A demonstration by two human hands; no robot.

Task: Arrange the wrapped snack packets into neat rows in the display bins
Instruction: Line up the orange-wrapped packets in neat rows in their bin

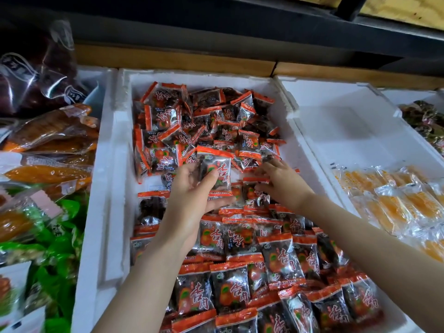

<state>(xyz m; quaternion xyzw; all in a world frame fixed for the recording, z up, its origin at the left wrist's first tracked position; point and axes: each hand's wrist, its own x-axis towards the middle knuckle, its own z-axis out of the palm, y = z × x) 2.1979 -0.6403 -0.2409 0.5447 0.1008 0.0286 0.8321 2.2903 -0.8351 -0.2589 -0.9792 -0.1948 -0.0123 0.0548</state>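
View from my head, looking down into a white foam bin (113, 164) that fills the middle of the frame.

My left hand (192, 188), at the centre, pinches one snack packet (215, 171) between thumb and fingers. The packet stands upright with its printed face toward me, likely so I can slot it in facing the same way as the others.

My right hand (281, 183), just right of centre, reaches down with its fingers curled over packets at the far edge of the sorted part. I cannot tell whether it grips one or only steadies them; I judge it is holding the row in place.

The bin holds dark packets with orange ends. Those in the upper half lie in a loose heap (192, 121), tilted every way. Those in the lower half form overlapping rows (252, 272), faces up. A patch of bare bin floor shows at centre left.

At the right, a second foam bin (336, 104) holds yellow packets (396, 200) in its lower part. Along the left edge lie orange and green bags (48, 140).
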